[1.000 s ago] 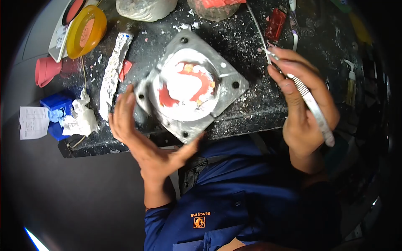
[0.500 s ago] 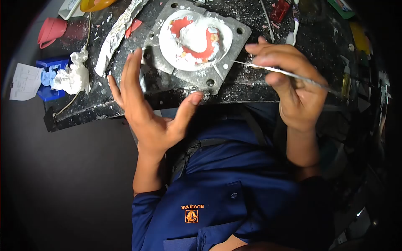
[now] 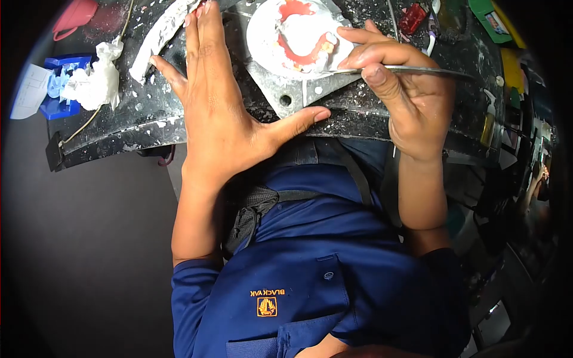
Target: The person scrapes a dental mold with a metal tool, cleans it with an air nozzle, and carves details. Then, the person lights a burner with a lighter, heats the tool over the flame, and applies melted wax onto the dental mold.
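My right hand (image 3: 412, 98) pinches a slim metal carving tool (image 3: 439, 71), its tip at the near edge of the plaster. Under that tip lies a metal flask half (image 3: 277, 89) with white plaster (image 3: 261, 42) in it. Set in the plaster is a horseshoe-shaped denture of red wax (image 3: 298, 58) with several pale teeth. My left hand (image 3: 215, 116) is open, fingers stretched forward and thumb out to the right, beside the flask's left side. Its fingertips are near a crumpled foil strip (image 3: 156, 45); whether they touch it I cannot tell.
To the left are a pink cup (image 3: 73, 18), a blue holder (image 3: 64, 109) and crumpled white plastic (image 3: 95, 86). A red block (image 3: 412, 19) and a toothbrush (image 3: 432, 33) lie at the back right. White crumbs dot the black bench (image 3: 149, 136).
The flask and bench sit higher in view and slightly right. My left hand has moved forward and turned its back upward. The carving tool's tip has moved onto the plaster's edge.
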The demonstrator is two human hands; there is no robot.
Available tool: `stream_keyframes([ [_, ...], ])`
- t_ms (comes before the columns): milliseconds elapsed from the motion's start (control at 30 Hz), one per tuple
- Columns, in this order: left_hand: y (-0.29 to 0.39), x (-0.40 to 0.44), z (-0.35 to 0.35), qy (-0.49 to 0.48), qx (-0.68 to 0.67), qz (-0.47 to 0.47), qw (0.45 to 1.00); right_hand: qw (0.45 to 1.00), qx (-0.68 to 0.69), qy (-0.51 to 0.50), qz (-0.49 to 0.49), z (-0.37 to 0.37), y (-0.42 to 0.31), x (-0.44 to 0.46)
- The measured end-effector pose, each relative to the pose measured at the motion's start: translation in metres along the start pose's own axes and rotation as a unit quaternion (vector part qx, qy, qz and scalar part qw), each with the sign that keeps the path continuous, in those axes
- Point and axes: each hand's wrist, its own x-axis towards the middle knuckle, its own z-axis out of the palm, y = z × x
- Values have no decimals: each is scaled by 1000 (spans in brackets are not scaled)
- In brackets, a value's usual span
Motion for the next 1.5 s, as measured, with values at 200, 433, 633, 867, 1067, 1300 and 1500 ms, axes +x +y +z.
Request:
stream_keyframes([
  [200,0,-2,1,-11,-25,-33,999,1000,-5,1,-7,0,3,0],
  [433,1,0,-1,-19,-25,-57,998,999,9,33,-35,8,9,-4],
  [633,0,-1,2,3,-8,-48,999,996,-47,62,-36,18,1,-2],
  [867,-3,-1,20,92,-28,7,995,996,-65,50,-27,22,0,-4],
  [1067,-5,-3,20,100,-50,-17,994,997,-30,58,-34,14,2,-4],
  [1300,-6,-2,20,100,-60,-14,993,997,-26,59,-37,12,4,-4],
  [1500,-2,-1,19,98,-40,4,994,994,-73,54,-63,16,1,-1],
])
